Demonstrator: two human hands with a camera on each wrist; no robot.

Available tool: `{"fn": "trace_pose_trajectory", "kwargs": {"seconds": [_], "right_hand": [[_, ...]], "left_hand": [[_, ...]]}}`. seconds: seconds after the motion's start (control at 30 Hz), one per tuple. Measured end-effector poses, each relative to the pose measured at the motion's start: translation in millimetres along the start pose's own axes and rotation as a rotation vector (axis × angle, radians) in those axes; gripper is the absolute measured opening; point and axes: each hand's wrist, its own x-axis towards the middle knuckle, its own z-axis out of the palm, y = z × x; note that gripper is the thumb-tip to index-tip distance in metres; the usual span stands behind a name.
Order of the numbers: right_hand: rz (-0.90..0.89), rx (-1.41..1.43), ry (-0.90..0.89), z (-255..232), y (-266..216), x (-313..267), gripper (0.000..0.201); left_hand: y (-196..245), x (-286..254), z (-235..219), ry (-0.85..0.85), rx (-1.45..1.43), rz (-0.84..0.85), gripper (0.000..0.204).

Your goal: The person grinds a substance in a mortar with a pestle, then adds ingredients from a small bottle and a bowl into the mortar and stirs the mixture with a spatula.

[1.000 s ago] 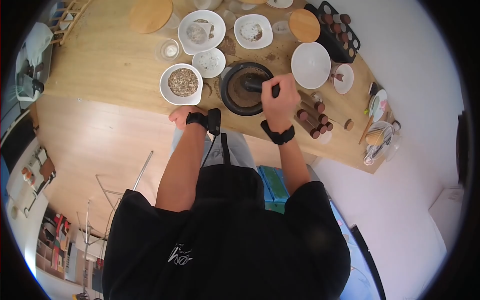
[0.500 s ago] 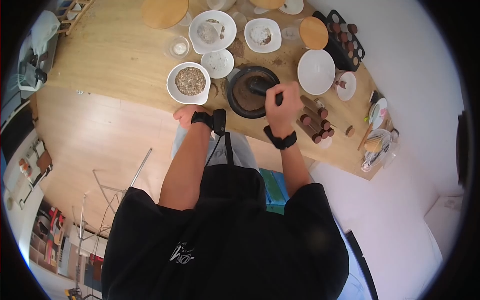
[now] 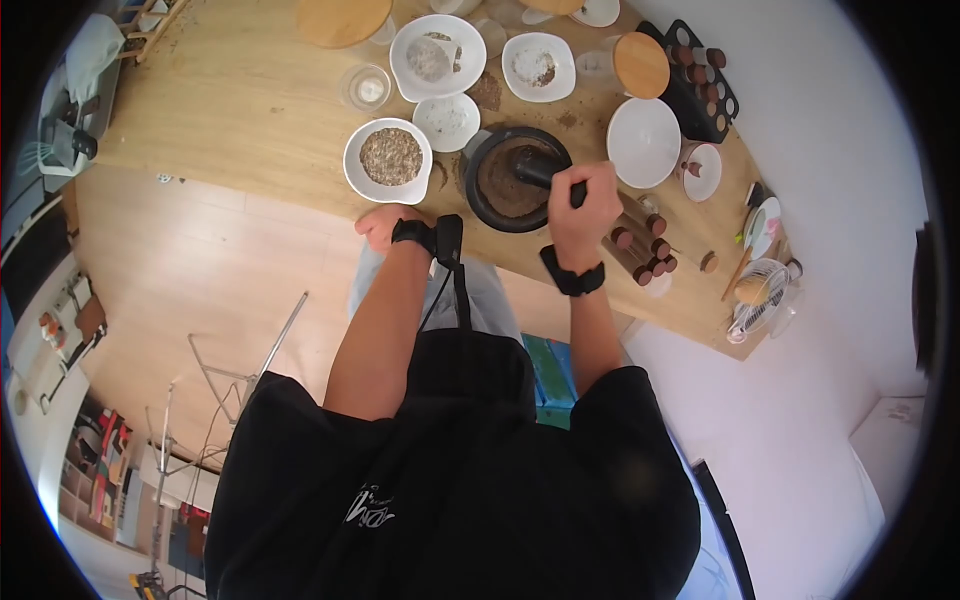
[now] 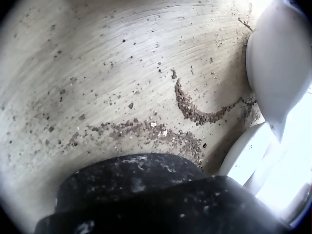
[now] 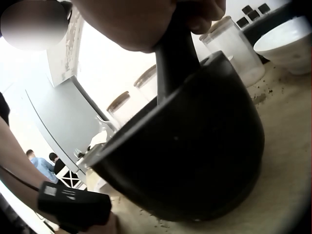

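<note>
My right hand (image 3: 588, 208) grips the upper end of a dark pestle (image 3: 537, 166), whose lower end stands slanted in a black mortar (image 3: 474, 195). Ground brown powder (image 3: 506, 185) covers the inside of the mortar. From the right wrist side, the mortar (image 5: 200, 146) shows its dark outer wall, with the pestle (image 5: 175, 63) rising over the rim into my fingers. My left hand (image 3: 386, 224) rests at the table's front edge, holding nothing visible, just below a white spouted bowl (image 3: 385, 196) of brown-beige flakes. Its fingers are partly hidden.
Several white bowls stand behind the mortar, one (image 3: 403, 78) with a small clear cup inside. Cork-capped tubes (image 3: 640, 240) lie right of my right hand. A black rack (image 3: 705, 100) and a large white bowl (image 3: 643, 145) stand farther right. Brown crumbs (image 4: 200, 116) dot the tabletop.
The head view has shifted, so the table's things appear farther right. My right hand stays on the pestle, and the pestle remains in the mortar. My left hand keeps its place at the edge.
</note>
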Motion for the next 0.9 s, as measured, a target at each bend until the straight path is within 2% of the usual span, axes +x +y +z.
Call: {"fn": "trace_pose_trajectory", "kwargs": {"seconds": [0.03,0.1,0.13,0.17,0.2,0.23,0.27,0.3,0.37,0.4,0.43,0.5,0.53,0.57,0.63,0.67,0.77,0.8,0.83,0.9], "right_hand": [[-0.006,0.004,0.002,4.6,-2.4,-2.3,0.018],[-0.257,0.032,-0.164,4.2,-19.5,-11.0,0.015],[-0.312,-0.011,-0.241,-2.9,-22.8,-6.5,0.015],[-0.306,-0.01,-0.232,-5.8,-16.4,-3.6,0.015],[-0.149,0.013,-0.18,-7.2,-7.4,2.0,0.016],[-0.001,0.036,-0.127,-6.5,-0.3,8.3,0.017],[-0.025,0.019,-0.053,-3.7,2.5,12.1,0.017],[-0.033,0.023,-0.053,2.3,0.6,8.9,0.017],[-0.263,0.074,-0.075,11.0,-14.3,-13.1,0.015],[-0.255,-0.029,-0.191,3.6,-16.2,-20.0,0.015],[-0.253,-0.03,-0.187,2.4,-11.4,-16.4,0.015],[0.063,-0.018,-0.142,-1.8,-0.9,-5.4,0.015],[0.162,-0.012,-0.116,-1.1,-0.9,-1.6,0.016],[0.157,-0.013,-0.111,-2.2,-7.5,1.6,0.016],[-0.11,-0.12,-0.326,-8.3,-31.1,0.7,0.016],[-0.14,-0.101,-0.44,-13.0,-42.6,-2.0,0.016],[-0.094,-0.025,-0.488,-15.2,-51.5,-4.9,0.017],[-0.018,-0.02,-0.477,-17.8,-49.2,-4.7,0.019],[-0.009,-0.02,-0.468,-21.2,-47.5,-4.3,0.019],[0.152,-0.265,-0.52,-31.2,-43.9,-3.6,0.024]], "left_hand": [[-0.8,1.3,1.8,-0.006,0.048,0.018,0.067],[4.5,-6.1,-8.3,-0.003,0.103,0.048,0.067],[10.8,-18.9,-12.9,-0.007,0.003,-0.03,0.066],[16.3,-28.2,-17.2,-0.014,-0.093,-0.106,0.066],[10.5,-16.2,-13.0,-0.019,-0.091,-0.097,0.066],[-0.1,1.8,-3.7,-0.007,0.021,-0.001,0.064],[1.5,-1.5,-2.4,-0.003,0.07,0.043,0.064],[2.5,-3.8,-0.8,0.004,0.119,0.087,0.063],[5.7,-8.8,-7.2,-0.036,0.038,-0.031,0.06],[9.1,-14.2,-10.5,-0.035,0.039,-0.026,0.06],[12.1,-19.9,-13.2,-0.049,-0.009,-0.047,0.06],[5.5,-16.3,-12.0,-0.071,-0.043,-0.072,0.059],[-1.3,-4.2,-6.0,-0.056,0.039,-0.018,0.061],[-3.0,2.0,-0.7,-0.039,0.115,0.04,0.062],[5.8,-10.5,-7.4,-0.051,0.074,0.007,0.063],[8.0,-14.4,-11.5,-0.058,0.037,-0.032,0.064],[8.2,-13.0,-11.6,-0.057,-0.036,-0.055,0.067],[11.7,-16.9,-11.3,-0.062,-0.035,-0.043,0.067],[13.3,-20.3,-12.4,-0.07,-0.082,-0.096,0.067],[14.6,-21.4,-15.1,-0.075,-0.123,-0.151,0.068]]}}
